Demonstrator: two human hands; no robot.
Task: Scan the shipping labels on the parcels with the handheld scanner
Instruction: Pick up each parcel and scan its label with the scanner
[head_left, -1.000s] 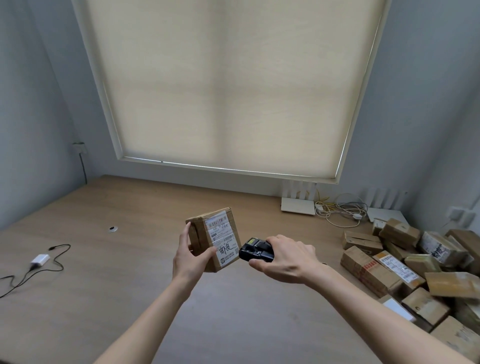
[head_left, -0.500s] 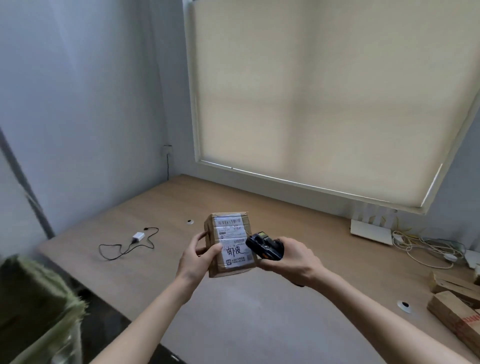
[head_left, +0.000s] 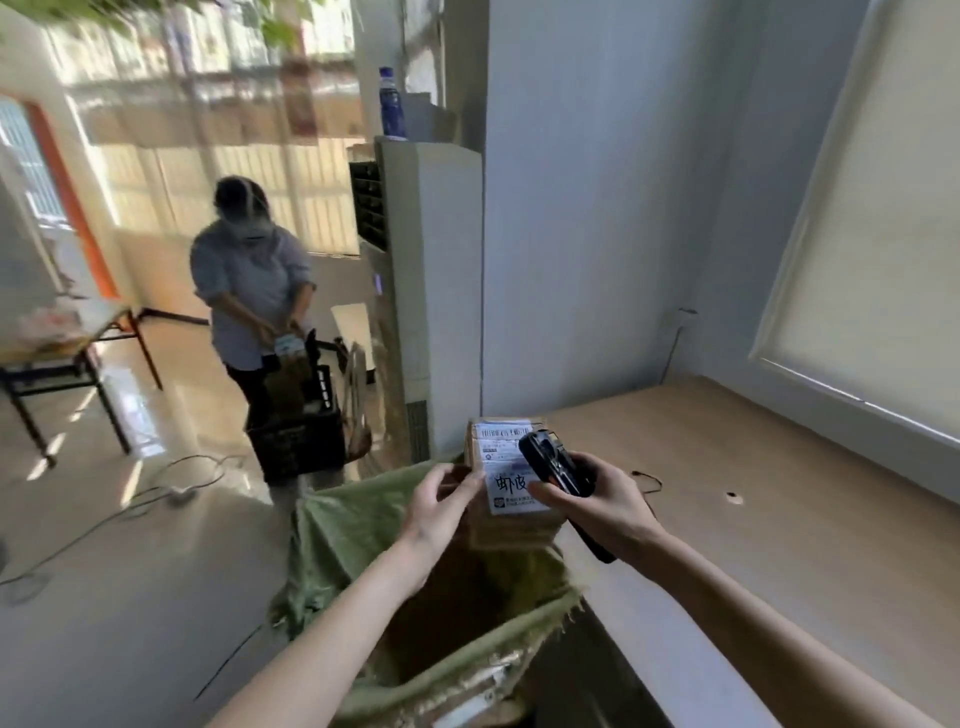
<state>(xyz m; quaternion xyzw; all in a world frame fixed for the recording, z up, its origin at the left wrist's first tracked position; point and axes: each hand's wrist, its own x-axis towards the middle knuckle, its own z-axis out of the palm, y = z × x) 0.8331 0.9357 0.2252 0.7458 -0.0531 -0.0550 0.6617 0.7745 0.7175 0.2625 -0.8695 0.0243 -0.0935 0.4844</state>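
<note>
The head view shows one parcel (head_left: 511, 480), one handheld scanner (head_left: 555, 464), one green woven sack (head_left: 358, 525) and one wooden table (head_left: 753, 499). The parcel is a small cardboard box held in the air above the open mouth of the sack, just off the table's left end, with its white shipping label (head_left: 505, 467) facing the camera and black handwriting on it. The left hand (head_left: 441, 506) reaches forward from a bare forearm and pinches the parcel's left edge, thumb on the label side and fingers curled behind. The right hand (head_left: 605, 501) comes in from the right, fingers wrapped round the black scanner, whose head lies against the label's right side and hides part of it. A thin black cable (head_left: 647, 480) lies on the table behind that hand. Farther off, one other person (head_left: 252, 301) stands bent over a black crate (head_left: 298, 441), beside a tall white floor-standing unit (head_left: 421, 291) with one blue bottle (head_left: 392, 104) on top.
</note>
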